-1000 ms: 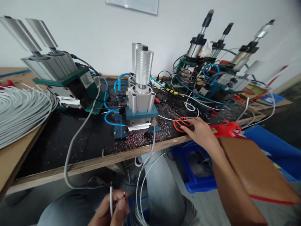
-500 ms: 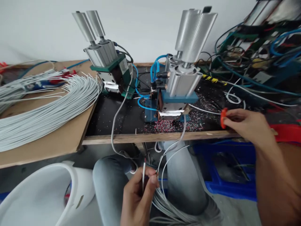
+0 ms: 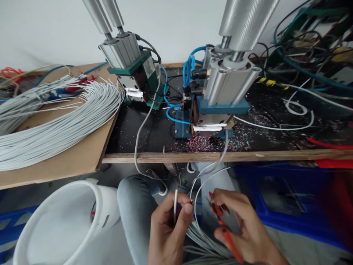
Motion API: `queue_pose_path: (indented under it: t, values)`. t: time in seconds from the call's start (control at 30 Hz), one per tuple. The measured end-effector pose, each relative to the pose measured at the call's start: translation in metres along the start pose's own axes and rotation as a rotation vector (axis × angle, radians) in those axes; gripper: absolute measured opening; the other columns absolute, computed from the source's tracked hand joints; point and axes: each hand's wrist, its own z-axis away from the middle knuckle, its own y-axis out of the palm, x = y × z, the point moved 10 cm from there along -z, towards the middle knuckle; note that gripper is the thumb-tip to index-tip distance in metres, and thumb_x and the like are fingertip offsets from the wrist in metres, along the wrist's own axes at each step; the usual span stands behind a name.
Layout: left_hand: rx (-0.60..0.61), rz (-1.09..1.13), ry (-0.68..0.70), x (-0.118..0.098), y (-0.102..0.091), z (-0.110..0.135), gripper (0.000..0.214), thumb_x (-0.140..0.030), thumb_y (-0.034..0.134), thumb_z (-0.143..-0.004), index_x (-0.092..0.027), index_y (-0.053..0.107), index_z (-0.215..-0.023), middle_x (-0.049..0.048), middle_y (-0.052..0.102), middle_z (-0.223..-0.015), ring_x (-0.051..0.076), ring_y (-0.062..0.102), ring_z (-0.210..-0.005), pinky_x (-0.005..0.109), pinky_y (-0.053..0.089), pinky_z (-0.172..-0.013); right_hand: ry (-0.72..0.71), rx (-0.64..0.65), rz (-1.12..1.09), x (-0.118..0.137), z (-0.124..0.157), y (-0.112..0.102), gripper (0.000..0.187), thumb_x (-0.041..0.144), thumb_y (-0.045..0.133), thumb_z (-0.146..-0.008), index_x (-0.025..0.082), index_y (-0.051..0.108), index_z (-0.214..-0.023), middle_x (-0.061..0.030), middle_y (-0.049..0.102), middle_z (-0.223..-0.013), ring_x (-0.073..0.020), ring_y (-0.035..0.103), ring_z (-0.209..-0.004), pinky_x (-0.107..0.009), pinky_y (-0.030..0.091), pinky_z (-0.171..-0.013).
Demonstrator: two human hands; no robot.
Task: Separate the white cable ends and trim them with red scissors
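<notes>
My left hand [image 3: 168,232] is closed on a white cable [image 3: 175,206], which stands upright between its fingers with a dark red tip at the top. Thumb and forefinger pinch a small dark end beside it, too small to make out. To the right, my right hand [image 3: 248,228] grips red-handled pliers [image 3: 227,235], slightly blurred and apart from the cable. Below and between the hands hangs a bundle of grey-white cables [image 3: 202,237] across my lap.
Two pneumatic machines, one green-based [image 3: 135,73] and one blue-based [image 3: 217,99], stand on the black bench [image 3: 154,136] among coloured scraps. Coiled cables [image 3: 68,129] lie on cardboard at left. Below are a white bucket [image 3: 103,198] and a blue crate [image 3: 275,224].
My right hand has come from the bench's right edge down to beside my left hand, bringing the pliers. My left hand keeps its hold on the cable. The view has shifted slightly.
</notes>
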Motion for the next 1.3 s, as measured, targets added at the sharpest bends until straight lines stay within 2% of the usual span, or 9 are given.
queue_pose_path:
  t: [0.07, 0.13, 0.43, 0.67, 0.83, 1.03, 1.17, 1.3]
  values:
    - [-0.017, -0.005, 0.014, -0.001, -0.002, 0.0, 0.04, -0.06, 0.08, -0.079, -0.021, 0.07, -0.075, -0.0047, 0.05, -0.061, 0.012, 0.037, -0.06, 0.025, 0.029, -0.056, -0.015, 0.039, 0.072, 0.003, 0.004, 0.014, 0.031, 0.039, 0.069, -0.084, 0.028, 0.042, -0.075, 0.0062, 0.051, -0.061, -0.0152, 0.05, -0.051, -0.031, 0.036, -0.048]
    - [-0.035, -0.005, 0.023, -0.002, -0.003, 0.0, 0.04, -0.06, 0.081, -0.078, -0.021, 0.07, -0.075, -0.0046, 0.051, -0.061, 0.013, 0.039, -0.06, 0.025, 0.031, -0.056, -0.05, 0.043, 0.13, 0.005, 0.007, 0.019, 0.034, 0.037, 0.069, -0.085, 0.028, 0.038, -0.075, 0.0071, 0.049, -0.061, -0.0147, 0.049, -0.051, -0.031, 0.036, -0.05]
    - [-0.043, -0.044, 0.048, -0.004, -0.004, 0.001, 0.038, -0.058, 0.08, -0.08, -0.022, 0.07, -0.073, -0.0049, 0.051, -0.061, 0.013, 0.042, -0.06, 0.025, 0.035, -0.058, -0.121, 0.024, 0.229, 0.009, 0.012, 0.018, 0.034, 0.036, 0.074, -0.084, 0.028, 0.041, -0.078, 0.0074, 0.051, -0.062, -0.0142, 0.05, -0.052, -0.031, 0.038, -0.052]
    - [-0.022, -0.061, 0.083, -0.007, -0.003, -0.001, 0.035, -0.054, 0.079, -0.083, -0.022, 0.071, -0.071, -0.0041, 0.055, -0.061, 0.014, 0.043, -0.061, 0.025, 0.036, -0.059, -0.109, -0.005, 0.176, 0.01, 0.008, 0.015, 0.031, 0.038, 0.069, -0.084, 0.029, 0.041, -0.076, 0.0072, 0.051, -0.058, -0.0175, 0.051, -0.046, -0.035, 0.039, -0.045]
    - [-0.018, -0.033, 0.06, -0.006, -0.004, -0.001, 0.034, -0.053, 0.08, -0.082, -0.022, 0.072, -0.071, -0.0045, 0.055, -0.061, 0.013, 0.04, -0.06, 0.025, 0.035, -0.058, -0.114, -0.009, 0.215, 0.011, 0.006, 0.015, 0.025, 0.033, 0.07, -0.081, 0.031, 0.044, -0.08, 0.0064, 0.056, -0.059, -0.0213, 0.056, -0.047, -0.038, 0.043, -0.044]
    - [-0.02, 0.017, 0.024, -0.002, -0.006, -0.001, 0.034, -0.053, 0.082, -0.08, -0.023, 0.072, -0.07, -0.0059, 0.051, -0.059, 0.012, 0.035, -0.057, 0.024, 0.034, -0.057, -0.219, -0.012, 0.303, 0.019, 0.003, 0.018, 0.022, 0.028, 0.069, -0.083, 0.03, 0.048, -0.088, 0.0031, 0.061, -0.064, -0.0224, 0.062, -0.052, -0.038, 0.047, -0.047]
    - [-0.018, 0.043, 0.002, 0.0, -0.005, -0.002, 0.036, -0.055, 0.083, -0.078, -0.022, 0.072, -0.071, -0.005, 0.055, -0.059, 0.012, 0.038, -0.056, 0.024, 0.033, -0.055, -0.268, -0.035, 0.335, 0.018, 0.004, 0.019, 0.021, 0.03, 0.07, -0.083, 0.029, 0.05, -0.089, 0.0022, 0.061, -0.064, -0.0223, 0.061, -0.052, -0.038, 0.046, -0.048]
    - [-0.021, 0.024, 0.0, 0.0, -0.006, -0.002, 0.036, -0.055, 0.084, -0.077, -0.021, 0.073, -0.07, -0.0051, 0.053, -0.057, 0.012, 0.036, -0.055, 0.025, 0.034, -0.054, -0.258, -0.025, 0.327, 0.018, 0.002, 0.02, 0.019, 0.031, 0.07, -0.084, 0.029, 0.051, -0.088, 0.0028, 0.06, -0.064, -0.0212, 0.06, -0.052, -0.037, 0.047, -0.048]
